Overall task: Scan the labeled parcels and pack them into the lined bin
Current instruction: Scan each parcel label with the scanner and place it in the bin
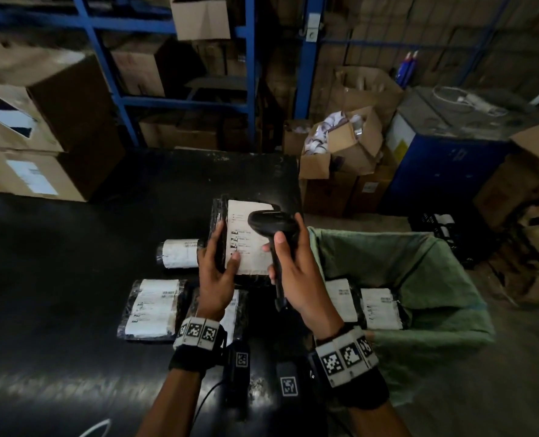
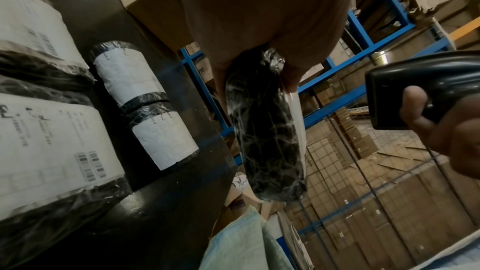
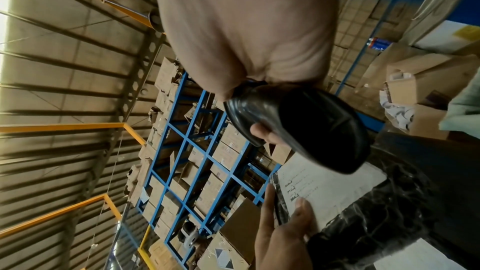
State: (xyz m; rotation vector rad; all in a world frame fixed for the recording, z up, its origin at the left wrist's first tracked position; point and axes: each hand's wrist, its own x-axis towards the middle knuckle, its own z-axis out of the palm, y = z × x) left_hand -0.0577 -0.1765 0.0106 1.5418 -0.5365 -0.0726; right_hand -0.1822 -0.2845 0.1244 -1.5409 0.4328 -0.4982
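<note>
My left hand (image 1: 219,263) holds a flat black-wrapped parcel (image 1: 246,244) by its left edge, thumb on the white label, lifted above the table. The same parcel (image 2: 265,130) shows edge-on in the left wrist view, and its label (image 3: 327,190) faces the right wrist camera. My right hand (image 1: 293,266) grips a black barcode scanner (image 1: 272,225), head pointed down at the label from close above; the scanner (image 3: 306,126) is seen there too. The green-lined bin (image 1: 435,279) stands right of the table with two labeled parcels (image 1: 380,307) inside.
More wrapped parcels lie on the black table (image 1: 72,263): a roll (image 1: 179,253) and a flat one (image 1: 153,307) left of my hands, another under my left wrist. Cardboard boxes (image 1: 34,127) sit at the table's left; blue racking (image 1: 110,83) and open cartons (image 1: 343,143) stand behind.
</note>
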